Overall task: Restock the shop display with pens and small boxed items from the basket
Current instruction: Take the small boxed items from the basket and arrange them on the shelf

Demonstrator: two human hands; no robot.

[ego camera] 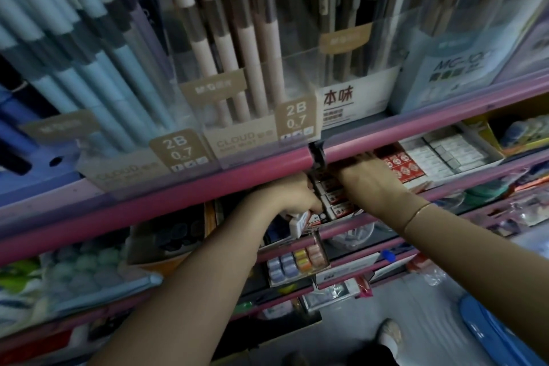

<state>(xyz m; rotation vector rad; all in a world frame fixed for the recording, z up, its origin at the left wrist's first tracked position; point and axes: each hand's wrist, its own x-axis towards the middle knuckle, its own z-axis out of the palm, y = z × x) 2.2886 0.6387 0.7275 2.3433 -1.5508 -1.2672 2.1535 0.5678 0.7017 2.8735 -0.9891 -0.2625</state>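
Both hands reach under the upper pink shelf rail. My left hand grips a few small white and red boxed items at the shelf's front edge. My right hand lies palm down, fingers pushed into a row of small red and white boxes on the shelf; its fingertips are hidden under the rail, so what it holds cannot be made out. Blue pens and beige pens stand in clear holders above. At the lower right, a blue basket rests on the floor.
To the right of my hands sit red patterned boxes and a tray of white boxes. Lower pink shelves carry coloured correction tapes and packaged goods. A shoe shows on the grey floor.
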